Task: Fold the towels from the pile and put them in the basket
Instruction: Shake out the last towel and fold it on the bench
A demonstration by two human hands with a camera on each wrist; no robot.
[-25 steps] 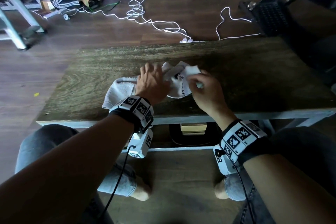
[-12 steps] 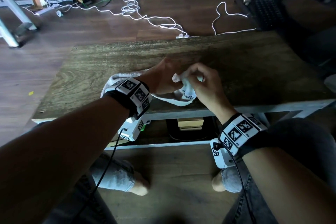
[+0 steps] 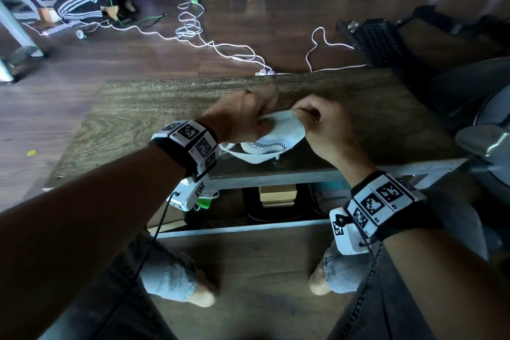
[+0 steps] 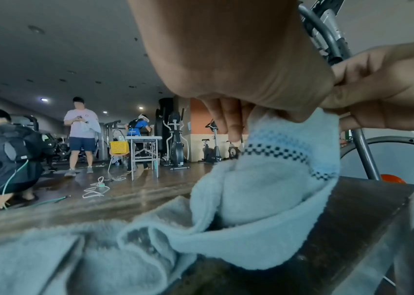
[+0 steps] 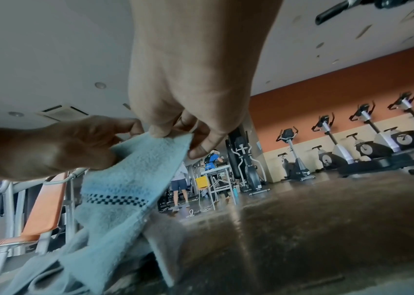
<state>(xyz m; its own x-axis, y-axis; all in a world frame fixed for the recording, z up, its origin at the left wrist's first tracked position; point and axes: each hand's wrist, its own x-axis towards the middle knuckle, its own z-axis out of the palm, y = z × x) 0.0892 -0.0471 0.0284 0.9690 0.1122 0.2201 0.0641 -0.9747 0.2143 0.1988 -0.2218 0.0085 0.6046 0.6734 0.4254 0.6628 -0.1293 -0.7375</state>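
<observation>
**A gym floor, used as a work area**

The room was a gym. A row of exercise bikes stood along an orange and cream wall, with an elliptical trainer beyond a small folding table. Other people stood or crouched on the dark wood floor, where white cables lay tangled under recessed ceiling lights.

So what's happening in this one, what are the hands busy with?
A seated person is working on a pale towel with a checkered band at a low wooden table. The left hand and the right hand each pinch its upper edge close together and hold that end up, while the rest trails on the table's near edge. It is not folded yet, and no basket shows near the table.
</observation>
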